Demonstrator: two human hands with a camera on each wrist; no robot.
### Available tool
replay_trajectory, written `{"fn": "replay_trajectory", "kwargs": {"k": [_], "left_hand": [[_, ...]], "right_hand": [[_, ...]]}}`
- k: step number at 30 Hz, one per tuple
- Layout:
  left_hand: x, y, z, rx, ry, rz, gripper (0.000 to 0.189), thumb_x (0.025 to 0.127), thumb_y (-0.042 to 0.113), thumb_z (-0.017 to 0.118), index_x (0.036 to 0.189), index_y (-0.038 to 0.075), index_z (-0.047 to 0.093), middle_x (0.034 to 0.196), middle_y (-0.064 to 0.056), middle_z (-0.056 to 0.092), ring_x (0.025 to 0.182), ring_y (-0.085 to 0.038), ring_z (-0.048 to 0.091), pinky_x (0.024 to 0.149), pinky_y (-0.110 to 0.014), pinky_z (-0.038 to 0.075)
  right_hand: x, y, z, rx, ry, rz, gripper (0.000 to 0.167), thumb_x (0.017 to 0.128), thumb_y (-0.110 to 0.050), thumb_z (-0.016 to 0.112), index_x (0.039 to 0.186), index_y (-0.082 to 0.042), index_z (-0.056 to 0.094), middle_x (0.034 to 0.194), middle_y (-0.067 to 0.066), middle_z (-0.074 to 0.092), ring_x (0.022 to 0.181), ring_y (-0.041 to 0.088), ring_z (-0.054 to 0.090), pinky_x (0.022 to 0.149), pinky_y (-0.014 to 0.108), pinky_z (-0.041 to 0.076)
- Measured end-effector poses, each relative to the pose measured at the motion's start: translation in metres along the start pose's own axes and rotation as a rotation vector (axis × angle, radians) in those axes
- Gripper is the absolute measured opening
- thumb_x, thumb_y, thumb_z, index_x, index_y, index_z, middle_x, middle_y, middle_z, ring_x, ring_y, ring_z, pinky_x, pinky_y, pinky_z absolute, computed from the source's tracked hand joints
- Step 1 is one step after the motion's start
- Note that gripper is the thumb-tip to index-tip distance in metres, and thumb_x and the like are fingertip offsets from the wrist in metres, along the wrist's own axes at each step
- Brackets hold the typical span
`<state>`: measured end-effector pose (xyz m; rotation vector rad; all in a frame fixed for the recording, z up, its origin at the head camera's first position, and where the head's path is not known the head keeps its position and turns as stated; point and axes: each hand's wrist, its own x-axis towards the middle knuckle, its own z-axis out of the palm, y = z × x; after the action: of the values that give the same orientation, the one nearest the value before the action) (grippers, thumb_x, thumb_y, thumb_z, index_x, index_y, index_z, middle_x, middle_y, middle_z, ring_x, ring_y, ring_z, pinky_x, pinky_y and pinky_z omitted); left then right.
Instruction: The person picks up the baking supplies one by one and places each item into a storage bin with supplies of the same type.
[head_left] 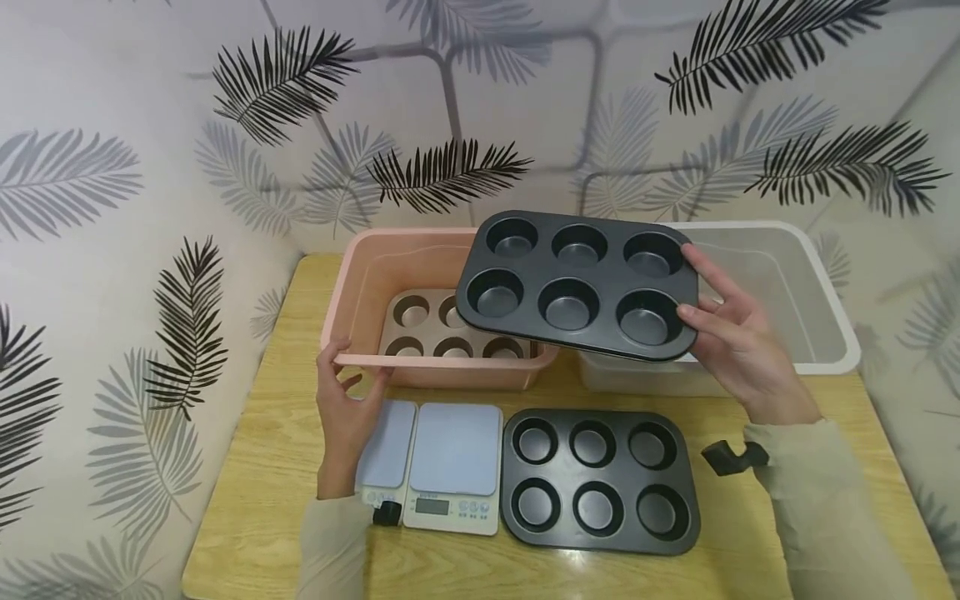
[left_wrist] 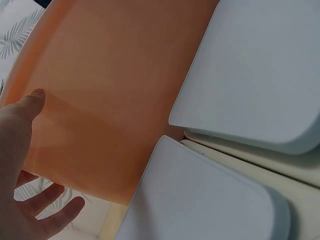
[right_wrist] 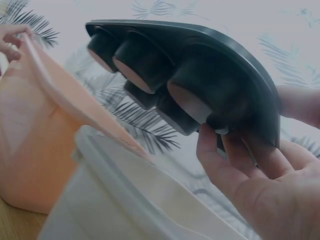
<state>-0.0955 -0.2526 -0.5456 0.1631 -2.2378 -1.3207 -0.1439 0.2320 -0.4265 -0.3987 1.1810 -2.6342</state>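
My right hand (head_left: pixel 738 342) holds a dark six-cup muffin tin (head_left: pixel 528 265) by its right end, raised over the gap between two bins. In the right wrist view the fingers (right_wrist: pixel 227 165) reach under the tin beside its cups. At the front left corner of a pink plastic bin (head_left: pixel 442 362), my left hand (head_left: pixel 347 408) grips the rim. From the left wrist, the thumb shows against the bin's outer wall (left_wrist: pixel 110 100). A beige muffin tin (head_left: pixel 429 332) lies inside this bin, partly hidden by the raised tin.
A whitish plastic bin (head_left: pixel 832 367) stands at right, partly covered by the raised tin. In front, another dark muffin tin (head_left: pixel 600 475) lies on the wooden table (head_left: pixel 255 500). Beside it are two kitchen scales, one (head_left: pixel 455 450) fully visible, the other (head_left: pixel 388 446) partly behind my left hand. Leaf-patterned cloth surrounds the table.
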Motion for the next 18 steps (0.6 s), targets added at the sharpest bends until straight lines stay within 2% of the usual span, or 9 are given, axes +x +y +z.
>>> {"fn": "replay_trajectory", "kwargs": {"k": [3, 6, 8, 14, 18], "left_hand": [[0.002, 0.001, 0.001, -0.011, 0.003, -0.007, 0.071, 0.088, 0.003, 0.088, 0.147, -0.004, 0.050, 0.156, -0.026, 0.055, 0.131, -0.046, 0.061, 0.093, -0.050, 0.060], [0.001, 0.001, 0.002, -0.021, 0.000, -0.013, 0.071, 0.088, 0.001, 0.088, 0.147, -0.005, 0.049, 0.156, -0.027, 0.055, 0.134, -0.050, 0.060, 0.094, -0.069, 0.057], [0.001, 0.001, 0.002, -0.024, -0.002, -0.011, 0.071, 0.088, 0.003, 0.089, 0.147, -0.002, 0.050, 0.156, -0.024, 0.056, 0.134, -0.049, 0.061, 0.094, -0.068, 0.058], [0.001, -0.004, -0.002, -0.022, -0.017, 0.008, 0.073, 0.088, 0.013, 0.091, 0.148, 0.004, 0.051, 0.158, -0.015, 0.057, 0.136, -0.041, 0.063, 0.093, -0.053, 0.060], [0.001, -0.003, -0.001, -0.012, -0.027, -0.007, 0.073, 0.090, 0.015, 0.091, 0.148, 0.004, 0.049, 0.159, -0.016, 0.056, 0.139, -0.041, 0.060, 0.096, -0.054, 0.059]], "right_hand": [[0.010, 0.004, 0.006, -0.020, 0.001, 0.019, 0.075, 0.104, 0.024, 0.041, 0.170, -0.012, 0.040, 0.131, 0.017, 0.077, 0.108, 0.022, 0.079, 0.088, 0.033, 0.067], [0.017, 0.007, 0.011, -0.059, 0.007, 0.056, 0.078, 0.103, 0.022, 0.046, 0.171, -0.014, 0.037, 0.134, 0.013, 0.075, 0.110, 0.020, 0.078, 0.089, 0.032, 0.067], [0.023, 0.010, 0.015, -0.087, 0.005, 0.091, 0.082, 0.103, 0.021, 0.050, 0.173, -0.016, 0.032, 0.137, 0.011, 0.075, 0.110, 0.019, 0.077, 0.089, 0.031, 0.067], [0.039, 0.026, 0.025, -0.132, 0.008, 0.177, 0.091, 0.101, 0.019, 0.058, 0.176, -0.019, 0.022, 0.134, 0.008, 0.077, 0.105, 0.017, 0.079, 0.087, 0.030, 0.067], [0.045, 0.037, 0.030, -0.145, 0.019, 0.189, 0.094, 0.100, 0.020, 0.060, 0.176, -0.019, 0.023, 0.131, 0.007, 0.078, 0.102, 0.017, 0.080, 0.087, 0.029, 0.067]]}}
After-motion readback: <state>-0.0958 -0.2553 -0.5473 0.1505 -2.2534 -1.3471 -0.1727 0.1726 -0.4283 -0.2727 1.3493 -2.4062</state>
